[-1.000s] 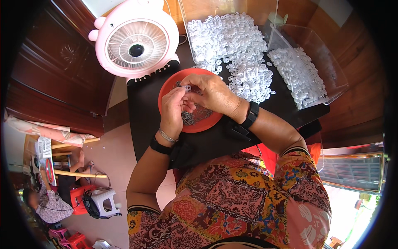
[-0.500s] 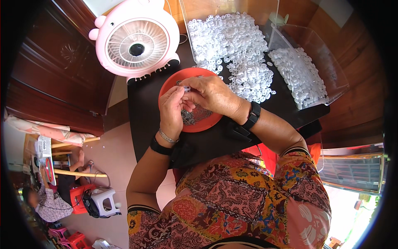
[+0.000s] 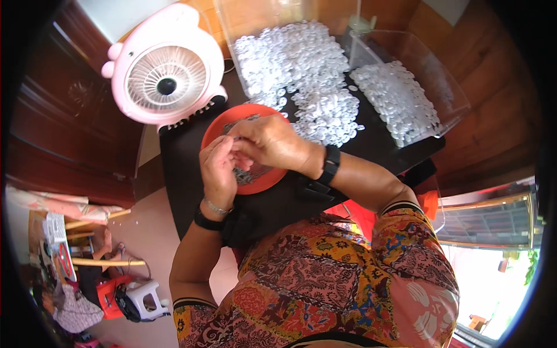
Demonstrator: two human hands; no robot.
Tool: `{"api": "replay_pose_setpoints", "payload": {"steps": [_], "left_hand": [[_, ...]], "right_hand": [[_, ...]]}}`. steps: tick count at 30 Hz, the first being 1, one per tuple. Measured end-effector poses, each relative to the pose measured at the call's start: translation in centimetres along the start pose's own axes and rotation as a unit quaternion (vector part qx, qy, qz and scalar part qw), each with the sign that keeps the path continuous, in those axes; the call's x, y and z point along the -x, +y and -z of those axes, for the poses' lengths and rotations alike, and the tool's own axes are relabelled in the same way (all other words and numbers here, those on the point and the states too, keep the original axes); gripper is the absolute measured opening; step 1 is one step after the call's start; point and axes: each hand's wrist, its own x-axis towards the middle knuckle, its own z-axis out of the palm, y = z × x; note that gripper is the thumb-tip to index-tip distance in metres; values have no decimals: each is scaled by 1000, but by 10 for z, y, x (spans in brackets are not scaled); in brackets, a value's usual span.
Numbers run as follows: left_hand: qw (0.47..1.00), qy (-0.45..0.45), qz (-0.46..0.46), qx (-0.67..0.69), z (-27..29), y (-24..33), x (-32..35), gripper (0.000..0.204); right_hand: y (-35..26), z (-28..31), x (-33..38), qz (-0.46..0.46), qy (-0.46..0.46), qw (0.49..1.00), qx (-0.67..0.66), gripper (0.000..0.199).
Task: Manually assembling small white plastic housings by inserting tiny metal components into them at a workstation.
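Over an orange-red bowl (image 3: 261,184), both hands meet with their fingertips pinched together. My left hand (image 3: 219,174) is curled, palm turned towards the right one. My right hand (image 3: 278,145) bends over from the other side, its thumb and fingers closed against the left fingers. Whatever they pinch is hidden behind the fingers. Thin grey metal-looking pieces (image 3: 243,176) lie in the bowl under the hands. Just right of the bowl, a heap of small white oval plastic pieces with holes (image 3: 328,116) spreads on the black table (image 3: 185,191).
A clear bin (image 3: 232,40) of white pieces stands behind the heap, spilling onto the table. Another clear bin (image 3: 449,107), at the right, holds more white pieces (image 3: 400,101). A pink animal-shaped fan (image 3: 168,87) stands at the back left. Another person (image 3: 78,304) sits at the far left.
The view has shifted, so the table and bowl appear further left and slightly lower. A small white piece with dark holes showed between my fingertips before; now it is out of sight.
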Motion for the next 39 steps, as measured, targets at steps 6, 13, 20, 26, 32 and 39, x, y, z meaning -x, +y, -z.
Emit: {"api": "replay_pose_setpoints", "payload": {"steps": [6,13,20,26,32,39], "left_hand": [[1000,10,-15,15,-3,-1,-2,31],[999,-13,-41,-11,2,4,-7,30],[999,-16,-4,-37,3,6,-5,29],[999,-16,11,-48,4,5,-7,29],[999,-9,11,-43,8,4,-9,29],[999,-8,16,-44,10,3,-11,29]], "right_hand": [[-5,22,-8,31,44,997,55,21],[23,158,-25,-38,387,769,507,29],[33,124,5,-150,-22,943,296,13],[72,88,23,-142,-201,904,351,15],[81,76,15,-169,-215,894,356,15],[85,78,10,-223,-228,898,304,12]]}}
